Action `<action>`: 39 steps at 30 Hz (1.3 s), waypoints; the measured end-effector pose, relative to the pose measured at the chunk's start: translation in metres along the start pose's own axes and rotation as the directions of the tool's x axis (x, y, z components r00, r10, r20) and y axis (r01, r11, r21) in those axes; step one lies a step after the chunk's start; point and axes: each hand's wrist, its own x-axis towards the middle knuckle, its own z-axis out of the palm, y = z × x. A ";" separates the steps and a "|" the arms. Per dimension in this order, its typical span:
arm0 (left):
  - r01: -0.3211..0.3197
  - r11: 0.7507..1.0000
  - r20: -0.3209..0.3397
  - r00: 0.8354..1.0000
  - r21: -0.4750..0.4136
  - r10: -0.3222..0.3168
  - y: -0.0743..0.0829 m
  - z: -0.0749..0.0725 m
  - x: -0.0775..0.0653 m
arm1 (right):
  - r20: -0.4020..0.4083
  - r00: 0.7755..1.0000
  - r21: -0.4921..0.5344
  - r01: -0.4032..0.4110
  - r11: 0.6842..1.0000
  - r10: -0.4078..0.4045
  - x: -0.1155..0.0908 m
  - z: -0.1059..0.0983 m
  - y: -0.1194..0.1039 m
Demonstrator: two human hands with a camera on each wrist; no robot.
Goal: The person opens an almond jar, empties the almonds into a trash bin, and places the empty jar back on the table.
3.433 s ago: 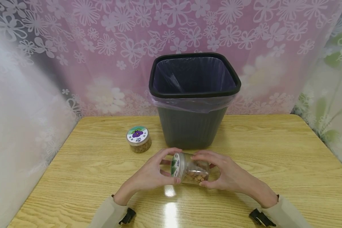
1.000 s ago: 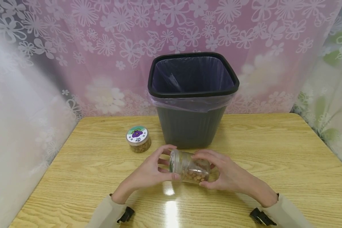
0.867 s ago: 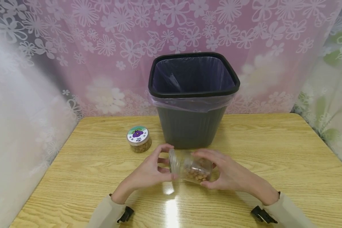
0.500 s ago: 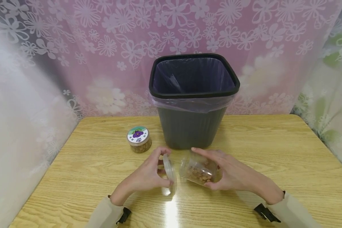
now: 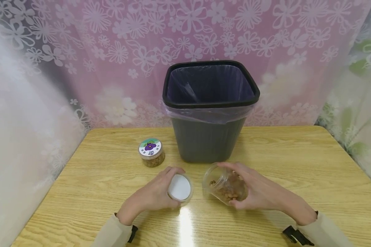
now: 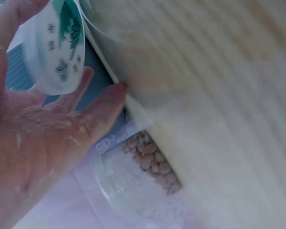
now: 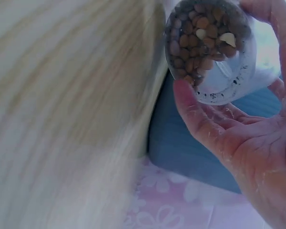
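Note:
My left hand [image 5: 157, 190] holds a round lid [image 5: 180, 187] by its edge, its white inner face towards the head camera. A green leaf print shows on the lid's outer face in the left wrist view. My right hand [image 5: 256, 188] grips a clear plastic jar [image 5: 217, 180], tilted with its uncovered mouth facing left. Brown nuts or beans [image 7: 195, 40] lie inside the jar, with a few pale pieces among them. Lid and jar are apart, just above the table. Behind my left hand stands a second, lidded jar [image 5: 152, 152] with a purple flower label.
A dark bin [image 5: 208, 140] with a black rim and a clear liner stands behind the hands, near the table's back edge. The wood-grain table [image 5: 96, 192] bears everything. Floral curtains [image 5: 126, 68] hang behind and at both sides.
Earlier the lid sat on the jar, with both hands on it. The lid has come off and moved left, turning its inner face up. The jar has moved right, its mouth uncovered.

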 end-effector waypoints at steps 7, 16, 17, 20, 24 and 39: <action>0.046 0.997 0.002 0.999 0.069 -0.047 0.003 -0.004 -0.004 | -0.002 0.992 0.105 -0.126 0.986 0.127 -0.016 -0.007 0.012; -0.119 0.989 -0.334 0.932 0.087 0.142 0.015 -0.028 -0.008 | -0.135 0.972 0.091 -0.180 0.979 0.192 -0.042 -0.027 0.040; -0.166 0.981 -0.395 0.898 0.102 0.193 0.017 -0.031 -0.008 | -0.158 0.968 0.100 -0.178 0.979 0.192 -0.044 -0.030 0.043; -0.279 0.948 -0.553 0.771 0.152 0.316 0.024 -0.043 -0.005 | -0.234 0.955 0.100 -0.162 0.982 0.181 -0.048 -0.038 0.050; -0.376 0.903 -0.668 0.619 0.209 0.413 0.036 -0.060 0.000 | -0.336 0.929 0.103 -0.129 0.986 0.157 -0.050 -0.048 0.057; -0.449 0.728 -0.623 0.385 0.519 0.681 0.072 -0.101 0.026 | -0.473 0.872 0.003 -0.142 0.990 0.127 -0.040 -0.095 0.065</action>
